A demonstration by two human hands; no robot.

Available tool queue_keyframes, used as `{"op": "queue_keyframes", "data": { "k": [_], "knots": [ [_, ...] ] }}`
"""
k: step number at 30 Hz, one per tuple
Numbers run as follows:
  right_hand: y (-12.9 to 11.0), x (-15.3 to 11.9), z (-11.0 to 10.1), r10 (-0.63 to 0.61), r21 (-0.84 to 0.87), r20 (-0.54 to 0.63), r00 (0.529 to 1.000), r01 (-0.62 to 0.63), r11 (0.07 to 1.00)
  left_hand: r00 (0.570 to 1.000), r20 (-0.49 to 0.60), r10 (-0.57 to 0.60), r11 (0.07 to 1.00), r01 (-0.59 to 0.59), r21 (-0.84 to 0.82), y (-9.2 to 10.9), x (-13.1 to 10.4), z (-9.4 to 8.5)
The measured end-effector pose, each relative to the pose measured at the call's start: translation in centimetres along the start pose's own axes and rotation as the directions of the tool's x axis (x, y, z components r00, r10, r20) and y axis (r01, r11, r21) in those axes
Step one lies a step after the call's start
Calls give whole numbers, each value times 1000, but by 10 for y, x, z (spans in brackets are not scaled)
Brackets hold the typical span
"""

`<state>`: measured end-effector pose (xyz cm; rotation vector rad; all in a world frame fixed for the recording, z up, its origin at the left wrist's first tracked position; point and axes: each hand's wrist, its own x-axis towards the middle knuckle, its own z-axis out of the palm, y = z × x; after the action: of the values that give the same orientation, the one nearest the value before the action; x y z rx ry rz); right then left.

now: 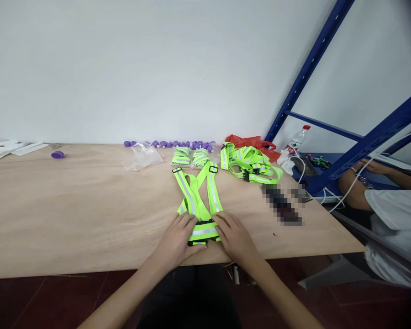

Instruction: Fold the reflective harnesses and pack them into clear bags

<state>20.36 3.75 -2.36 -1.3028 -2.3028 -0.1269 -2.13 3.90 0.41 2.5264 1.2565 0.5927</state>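
A neon yellow-green reflective harness (194,194) with silver stripes and black buckles lies on the wooden table near its front edge. Its two straps stretch toward the wall and cross in the middle. My left hand (179,238) grips the left end of the folded waist band, thumb along its lower edge. On the band's right end rests my right hand (234,237), its fingers bent over the fabric and its thumb hidden. Behind the straps lie two clear bags (181,156) with folded green bands inside.
Loose green straps (250,160) and a red bag (248,142) lie at the back right. Purple items (171,144) line the wall beside a clear bag (142,156). A bottle (297,140) stands near blue shelving (324,129). Another person's arm (352,185) is at the far right.
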Motion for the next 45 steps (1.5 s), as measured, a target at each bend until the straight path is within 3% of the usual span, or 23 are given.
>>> {"op": "queue_keyframes", "data": {
  "k": [6,11,26,30,34,40,45],
  "knots": [
    [-6,-8,-16,-23,81,160,987,10,997,999,-26,42,999,-42,17,0,-7,3],
    [-6,-14,-22,-43,104,223,974,20,994,999,-11,50,999,-50,15,3,-11,2],
    [-7,-38,-24,-107,66,91,990,101,993,993,98,69,997,-73,34,19,-14,-13],
    [-7,-28,-30,-63,145,77,995,51,988,988,153,29,1000,-30,2,23,-8,-22],
    [-1,-7,-36,5,243,162,987,-45,969,990,140,-27,996,38,-77,23,3,-27],
    [14,17,-35,91,306,189,978,-147,941,990,38,-136,989,138,-55,17,12,-15],
    [22,24,-29,105,314,209,972,-169,934,996,-32,-88,996,88,-8,18,16,-6]
  ]
}}
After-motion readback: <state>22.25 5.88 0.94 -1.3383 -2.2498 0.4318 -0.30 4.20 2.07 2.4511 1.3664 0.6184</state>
